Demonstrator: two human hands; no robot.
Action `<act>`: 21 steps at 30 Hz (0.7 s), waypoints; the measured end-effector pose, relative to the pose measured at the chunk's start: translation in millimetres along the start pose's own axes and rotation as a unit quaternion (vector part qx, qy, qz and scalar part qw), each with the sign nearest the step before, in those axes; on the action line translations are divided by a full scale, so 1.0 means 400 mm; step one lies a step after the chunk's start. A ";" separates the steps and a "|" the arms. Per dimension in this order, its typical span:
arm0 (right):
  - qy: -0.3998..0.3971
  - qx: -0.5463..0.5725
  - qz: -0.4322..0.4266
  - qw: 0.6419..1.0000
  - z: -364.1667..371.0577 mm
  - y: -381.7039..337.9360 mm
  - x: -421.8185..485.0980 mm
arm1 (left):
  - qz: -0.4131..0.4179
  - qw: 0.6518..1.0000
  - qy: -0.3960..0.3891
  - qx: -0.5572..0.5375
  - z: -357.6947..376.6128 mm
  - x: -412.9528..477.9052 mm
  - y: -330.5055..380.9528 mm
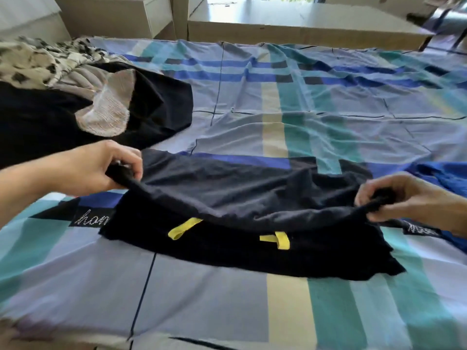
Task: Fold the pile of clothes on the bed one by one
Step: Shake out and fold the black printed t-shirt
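1. We see the bed [252,117], spread with a sheet checked in blue, teal and cream, bearing all the cloth here.
2. At its far left lies the pile of clothes [50,117]: a black piece with a pale patch, grey fabric, and a spotted cream cloth [32,61] at the far side.
3. The dark navy garment [252,195] lies across the near middle. Its lower layer is flat on the sheet and shows two yellow loops [184,228].
4. A bright blue cloth [444,178] lies at the right edge.
5. Our left hand [93,168] pinches the raised edge's left corner between thumb and curled fingers.
6. Our right hand [404,198] grips the right corner, bunched in curled fingers. The edge sags between both hands, above the lower layer.
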State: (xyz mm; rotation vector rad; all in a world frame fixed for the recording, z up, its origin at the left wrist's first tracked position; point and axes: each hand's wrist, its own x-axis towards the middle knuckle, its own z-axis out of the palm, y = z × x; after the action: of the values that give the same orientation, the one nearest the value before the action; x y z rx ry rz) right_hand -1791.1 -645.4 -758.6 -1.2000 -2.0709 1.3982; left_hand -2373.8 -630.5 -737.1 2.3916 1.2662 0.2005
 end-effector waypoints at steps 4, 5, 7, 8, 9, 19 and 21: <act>-0.109 -0.063 0.055 0.990 0.042 -0.012 -0.040 | -0.041 0.990 -0.125 0.050 0.034 -0.052 0.003; -0.133 -0.122 0.068 0.981 0.060 -0.022 -0.046 | -0.081 0.975 -0.192 0.084 0.044 -0.065 0.011; -0.125 -0.187 0.076 0.971 0.095 -0.053 -0.045 | -0.152 0.939 -0.280 0.128 0.057 -0.074 0.036; -0.068 -0.169 0.059 0.982 0.112 -0.071 -0.038 | -0.169 0.942 -0.265 0.120 0.060 -0.065 0.056; 0.020 -0.145 0.024 0.989 0.129 -0.089 -0.025 | -0.156 0.961 -0.204 0.104 0.062 -0.051 0.074; 0.185 -0.367 0.126 0.903 0.159 -0.098 0.123 | -0.083 0.978 0.140 0.133 0.157 0.160 0.098; 0.163 -0.372 0.169 0.898 0.124 -0.070 0.123 | -0.111 0.974 0.136 0.141 0.167 0.163 0.064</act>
State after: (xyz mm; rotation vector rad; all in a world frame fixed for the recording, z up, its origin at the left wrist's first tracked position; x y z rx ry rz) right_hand -1865.8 -638.1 -763.3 -2.0055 -2.2695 0.4091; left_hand -2295.7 -610.1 -790.6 2.4908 1.7842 0.3075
